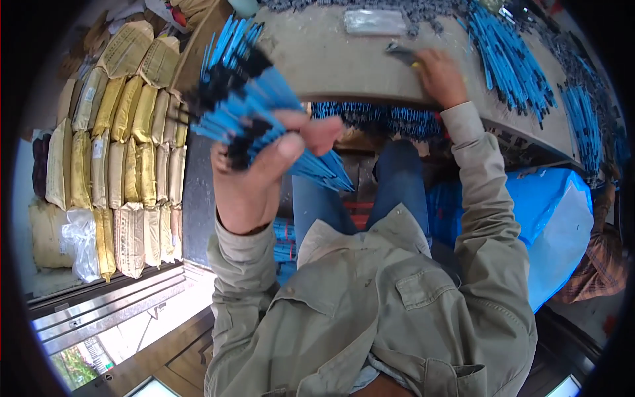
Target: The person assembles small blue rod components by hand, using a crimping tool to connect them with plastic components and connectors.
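My left hand (268, 162) is raised at the left front of the table and wrapped round a thick bundle of thin blue sticks with black ends (274, 92). The bundle slants, and part of it is smeared by motion. Over the tabletop (324, 69), my right hand (442, 78) is closed on a small tool with a dark grey end (400, 53) and a bit of yellow beside the fingers. Its exact kind is unclear. A flat clear plastic pack (375, 22) lies just beyond it.
More blue sticks (512, 63) lie heaped at the table's right, with small grey parts (423, 16) along the back. Others fill a space under the tabletop (413, 122). Filled sacks (126, 145) are stacked at left. A blue sheet (542, 205) and someone's plaid clothing (598, 264) are at right.
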The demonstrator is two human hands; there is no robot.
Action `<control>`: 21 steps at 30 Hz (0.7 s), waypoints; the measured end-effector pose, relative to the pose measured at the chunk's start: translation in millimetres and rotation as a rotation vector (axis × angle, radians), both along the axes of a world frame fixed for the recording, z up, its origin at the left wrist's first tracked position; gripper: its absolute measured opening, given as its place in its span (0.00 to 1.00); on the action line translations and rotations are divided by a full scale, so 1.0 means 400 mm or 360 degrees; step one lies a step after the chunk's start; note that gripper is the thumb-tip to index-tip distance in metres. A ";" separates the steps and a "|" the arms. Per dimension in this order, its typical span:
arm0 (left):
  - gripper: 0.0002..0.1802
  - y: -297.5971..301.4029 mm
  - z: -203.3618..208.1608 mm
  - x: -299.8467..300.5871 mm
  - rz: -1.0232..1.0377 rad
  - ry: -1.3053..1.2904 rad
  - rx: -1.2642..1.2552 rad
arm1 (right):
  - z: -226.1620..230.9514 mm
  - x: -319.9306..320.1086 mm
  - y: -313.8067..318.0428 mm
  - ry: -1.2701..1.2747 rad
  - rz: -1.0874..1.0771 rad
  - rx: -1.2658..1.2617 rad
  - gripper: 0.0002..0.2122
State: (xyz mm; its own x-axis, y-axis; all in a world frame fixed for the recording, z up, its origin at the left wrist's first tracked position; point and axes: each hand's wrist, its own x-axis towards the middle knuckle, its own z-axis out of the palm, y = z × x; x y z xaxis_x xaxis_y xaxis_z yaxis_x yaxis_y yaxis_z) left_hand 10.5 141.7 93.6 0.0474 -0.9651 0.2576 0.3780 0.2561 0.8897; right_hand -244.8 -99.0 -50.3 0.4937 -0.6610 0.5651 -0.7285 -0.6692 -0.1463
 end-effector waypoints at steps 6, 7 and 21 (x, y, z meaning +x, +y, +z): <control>0.18 -0.030 0.069 -0.032 -0.0330 -0.0550 0.0064 | 0.210 0.181 0.209 -0.1289 0.1220 0.0482 0.17; 0.20 -0.039 0.079 -0.041 -0.0431 -0.0755 -0.0043 | 0.213 0.196 0.231 -0.1208 0.1250 0.0299 0.17; 0.23 -0.121 0.167 -0.087 -0.0284 -0.0187 0.0776 | -0.028 0.262 0.549 -0.2044 0.2069 0.2750 0.48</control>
